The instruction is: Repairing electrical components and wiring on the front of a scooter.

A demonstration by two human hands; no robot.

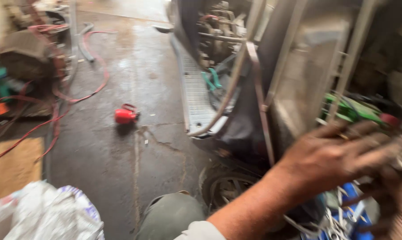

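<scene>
- The left hand (339, 155) reaches in from the lower middle toward the right edge, fingers stretched out together over a tangle of parts; it is motion-blurred, and I cannot tell whether it grips anything.
- The right hand (394, 200) shows only as a dark blur at the lower right corner, just below the left one; whether it is closed or spread I cannot tell.
- Just past the fingertips lies a green part (350, 110) with a red tip, tucked against the machine's frame.
- Under both hands sits a blue tray (353, 195) with pale metal bits in it, too blurred to name.
- The hands work at the side of an opened vehicle body (236, 75), its ribbed grey footboard (194, 93) running away toward the far end of the floor, and a wheel (223, 186) low beside the person's knee (170, 215).
- The concrete floor (121, 146) is dark, stained and cracked.
- A small red object (125, 115) stands alone mid-floor, well apart from the hands.
- Red hoses (94, 89) loop along the floor's left edge.
- A white sack (41, 215) fills the near left corner.
</scene>
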